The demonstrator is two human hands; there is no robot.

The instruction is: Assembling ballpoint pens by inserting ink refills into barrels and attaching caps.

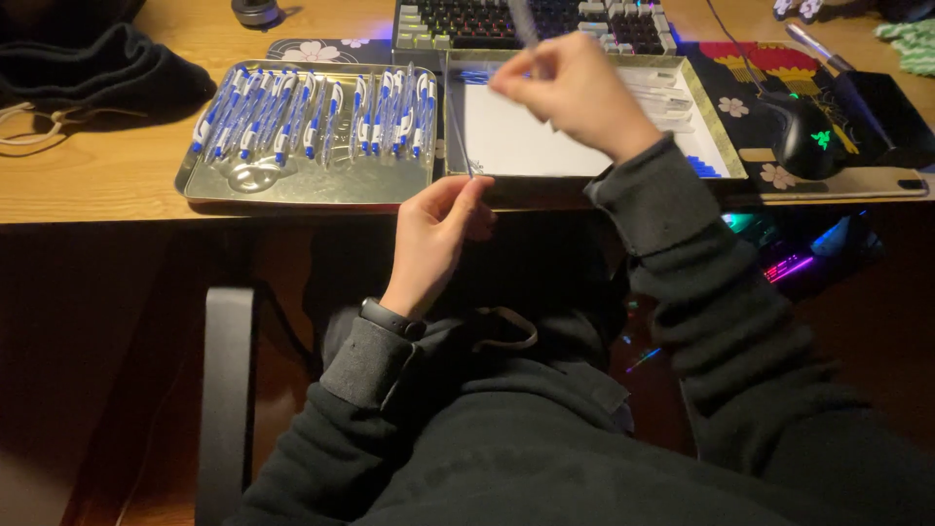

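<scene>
Pen refill (460,136) — thin, light, likely bendy; left hand (438,229) pinches its lower end — right hand (570,88) grips blurred pen barrel (523,21).

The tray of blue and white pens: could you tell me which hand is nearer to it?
Left. The left hand is just below the pen tray's right corner; the right hand is over the neighbouring tray.

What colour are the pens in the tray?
The pens are white with blue parts, seen from the head camera.
</scene>
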